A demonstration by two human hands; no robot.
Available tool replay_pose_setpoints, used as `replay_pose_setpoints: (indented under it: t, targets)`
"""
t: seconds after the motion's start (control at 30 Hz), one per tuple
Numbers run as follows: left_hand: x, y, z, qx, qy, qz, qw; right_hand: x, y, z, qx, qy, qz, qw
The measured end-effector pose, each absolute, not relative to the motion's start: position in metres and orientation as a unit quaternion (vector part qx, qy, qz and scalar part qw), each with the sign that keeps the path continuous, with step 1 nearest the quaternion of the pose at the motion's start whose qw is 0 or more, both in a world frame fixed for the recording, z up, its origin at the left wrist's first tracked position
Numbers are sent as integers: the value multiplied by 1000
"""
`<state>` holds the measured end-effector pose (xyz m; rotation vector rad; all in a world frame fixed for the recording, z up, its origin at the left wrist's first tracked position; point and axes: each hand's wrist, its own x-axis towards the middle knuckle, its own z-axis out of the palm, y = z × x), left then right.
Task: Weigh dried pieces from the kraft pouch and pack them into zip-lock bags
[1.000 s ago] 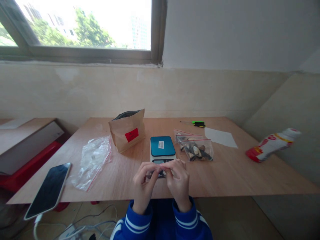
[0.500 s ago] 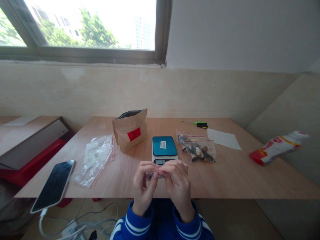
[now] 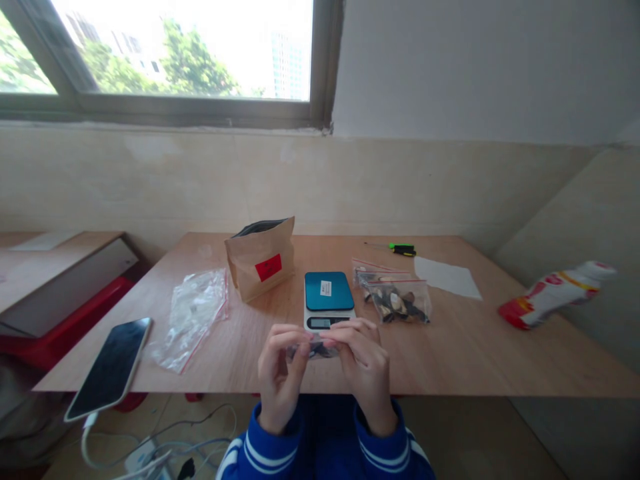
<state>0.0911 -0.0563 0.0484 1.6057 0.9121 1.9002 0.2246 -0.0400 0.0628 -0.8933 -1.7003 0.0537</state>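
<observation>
Both hands pinch the top edge of a small clear zip bag (image 3: 320,349) with dark pieces in it, held over the table's front edge. My left hand (image 3: 281,367) grips its left end and my right hand (image 3: 361,360) its right end, thumbs and forefingers closed on the strip. Just beyond them lies a kitchen scale (image 3: 329,293) with a blue-green plate and a small display. To its right, filled zip bags (image 3: 397,301) of dark and pale dried pieces overlap. A brown paper pouch (image 3: 261,260) with a red label stands with its top open, left of the scale.
Clear plastic bags (image 3: 195,317) lie on the left, near a phone (image 3: 110,367) with a cable plugged in, overhanging the table edge. Screwdrivers (image 3: 403,249) and a white sheet (image 3: 447,277) lie at the back right. A bottle (image 3: 555,293) is at the far right.
My hands have moved apart along the bag's top edge, the left going left and the right going right. More of the bag and the scale's display now shows between them.
</observation>
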Motion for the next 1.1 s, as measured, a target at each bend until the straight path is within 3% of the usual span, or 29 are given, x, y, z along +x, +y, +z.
replay_pose_setpoints:
  t: [0.2, 0.43, 1.1]
  targets:
    - [92, -55, 51, 577, 341, 698, 251, 219, -43, 60, -389, -707, 22, 590]
    - [86, -55, 47, 542, 385, 708, 240, 231, -34, 54, -392, -752, 10, 529]
    - [74, -48, 44, 445, 494, 709, 236, 236, -26, 40, -414, -736, 30, 534]
